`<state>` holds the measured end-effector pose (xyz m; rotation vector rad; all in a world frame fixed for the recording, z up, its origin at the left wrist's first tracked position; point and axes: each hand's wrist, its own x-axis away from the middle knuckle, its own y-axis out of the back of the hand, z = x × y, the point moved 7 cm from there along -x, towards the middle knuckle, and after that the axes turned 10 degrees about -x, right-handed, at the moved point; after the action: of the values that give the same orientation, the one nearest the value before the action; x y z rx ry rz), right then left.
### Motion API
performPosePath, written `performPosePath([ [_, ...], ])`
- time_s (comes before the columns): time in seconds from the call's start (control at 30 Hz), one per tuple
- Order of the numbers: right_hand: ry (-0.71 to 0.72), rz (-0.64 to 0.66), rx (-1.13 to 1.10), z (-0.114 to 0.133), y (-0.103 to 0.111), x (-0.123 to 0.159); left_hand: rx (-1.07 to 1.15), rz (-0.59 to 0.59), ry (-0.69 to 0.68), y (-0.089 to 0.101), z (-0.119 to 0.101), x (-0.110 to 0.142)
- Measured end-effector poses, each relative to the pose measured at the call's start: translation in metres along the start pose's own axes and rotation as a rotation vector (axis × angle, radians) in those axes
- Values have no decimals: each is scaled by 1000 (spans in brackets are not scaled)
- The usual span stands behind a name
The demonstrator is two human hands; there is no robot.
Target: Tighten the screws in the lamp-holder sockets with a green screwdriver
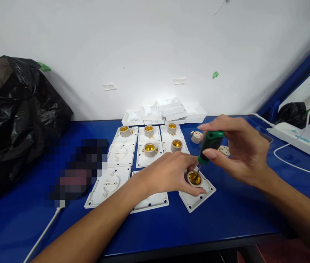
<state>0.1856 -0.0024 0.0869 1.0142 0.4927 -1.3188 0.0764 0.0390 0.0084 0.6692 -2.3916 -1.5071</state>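
My right hand (237, 146) grips a green-and-black screwdriver (210, 145), tilted, with its tip down inside a lamp socket (193, 179). That socket has a gold threaded inside and a pale rim, and it sits on a white square plate (198, 199) near the table's front. My left hand (175, 171) has thumb and fingers closed around the socket's rim. More white plates lie in rows to the left; several carry sockets, such as this lamp socket (149, 149), while a bare plate (111, 185) shows only its moulded ring. My left arm covers part of the front middle plate (152, 202).
White box-like covers (152, 116) are stacked against the wall. Loose sockets (196, 137) lie beyond my right hand. A white power strip (302, 140) with cables is at right. Black plastic bag (15, 124) stands at left, near a blurred-out object (75, 175) with a white cable.
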Motion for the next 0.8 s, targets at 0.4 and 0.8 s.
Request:
performPosePath([
  [0.4, -57, -46, 23, -8, -3, 6, 13, -5, -23, 0, 0, -1],
  [0.8, 25, -37, -16, 1, 1, 0, 45, -24, -47, -1, -1, -1],
])
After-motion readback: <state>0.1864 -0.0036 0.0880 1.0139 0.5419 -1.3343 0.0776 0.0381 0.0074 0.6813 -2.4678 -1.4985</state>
